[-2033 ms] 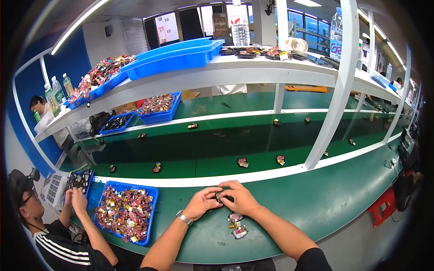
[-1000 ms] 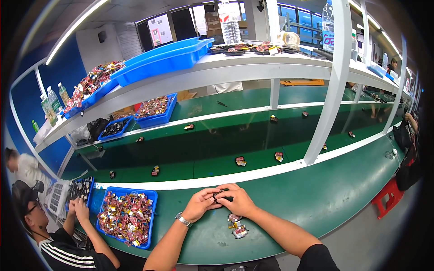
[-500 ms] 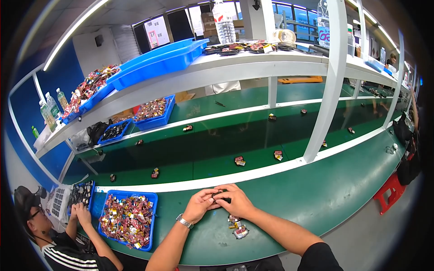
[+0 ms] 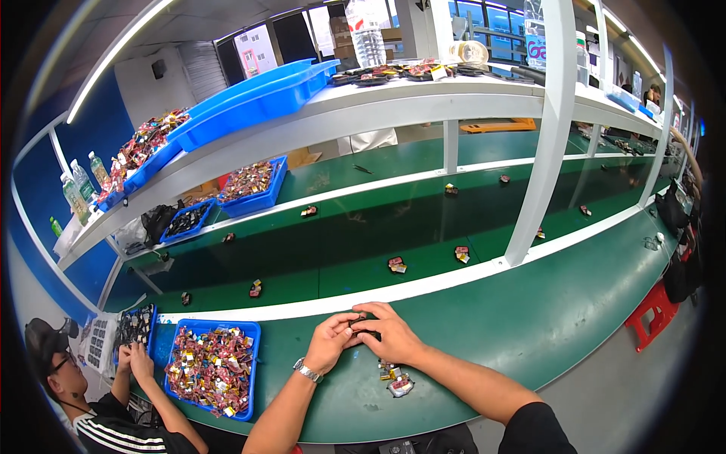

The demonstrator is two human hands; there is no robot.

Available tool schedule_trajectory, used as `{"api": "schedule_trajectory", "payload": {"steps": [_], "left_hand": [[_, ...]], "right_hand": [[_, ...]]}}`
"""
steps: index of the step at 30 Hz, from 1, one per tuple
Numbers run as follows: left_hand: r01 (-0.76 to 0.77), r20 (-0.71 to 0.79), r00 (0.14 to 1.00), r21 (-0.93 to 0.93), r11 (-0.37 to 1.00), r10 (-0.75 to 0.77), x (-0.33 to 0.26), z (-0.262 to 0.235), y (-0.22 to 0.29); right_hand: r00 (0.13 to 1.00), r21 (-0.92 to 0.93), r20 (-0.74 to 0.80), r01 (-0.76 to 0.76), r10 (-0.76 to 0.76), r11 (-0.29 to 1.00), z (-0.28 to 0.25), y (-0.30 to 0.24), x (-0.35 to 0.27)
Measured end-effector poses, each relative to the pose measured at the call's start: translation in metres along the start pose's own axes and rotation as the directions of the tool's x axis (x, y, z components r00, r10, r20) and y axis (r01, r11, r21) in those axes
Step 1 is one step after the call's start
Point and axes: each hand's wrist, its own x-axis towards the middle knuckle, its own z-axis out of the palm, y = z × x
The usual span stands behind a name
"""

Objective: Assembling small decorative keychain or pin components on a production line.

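Fingertips [image 4: 339, 319] of both hands gather around a small dark piece [image 4: 361, 321], which I see held over the green bench [image 4: 514, 333] ahead of the forearms. On the left hand [image 4: 327, 344], thumb and forefinger appear to pinch one side of it, with the other fingers curled together; the right hand [image 4: 393, 342] arches in from the opposite side, its fingertips pressed in close. Most of the piece is hidden from my camera by the fingers, so I can't tell exactly where each pad presses. My reading is that the two-sided hold steadies something too small to manage well with one hand.

Just beside the right wrist, a few small assemblies [image 4: 400, 386] with pale, yellow and black portions lie on the bench, near enough, I'd judge, to need little reach. To the left, a blue tray [image 4: 255, 363] holds a heap of reddish and yellow parts [image 4: 212, 367]; its raised walls probably stop the loose pile spreading. Beyond the white rail [image 4: 333, 300], similar-looking pieces [image 4: 397, 265] sit well apart on the dark green strip [image 4: 340, 234], a spacing that seems to make each easy to pick out. At far left, a co-worker's hands [image 4: 138, 365] meet beside some black parts [image 4: 134, 327].
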Motion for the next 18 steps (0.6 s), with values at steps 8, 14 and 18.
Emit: {"api": "schedule_trajectory", "payload": {"steps": [8,14,18], "left_hand": [[0.013,0.003,1.0,-0.039,0.999,-0.013,0.001,0.006,0.005],[0.048,0.007,0.999,-0.026,0.999,-0.047,0.0,0.003,0.006],[0.042,-0.01,0.999,-0.041,0.998,-0.042,0.001,0.001,0.003]], "right_hand": [[0.988,-0.09,-0.14,0.057,-0.07,0.994,-0.001,-0.002,0.005],[0.977,-0.237,-0.131,0.135,-0.169,0.962,0.0,-0.004,0.005],[0.974,-0.298,-0.107,0.162,-0.202,0.941,0.0,-0.007,0.004]]}}
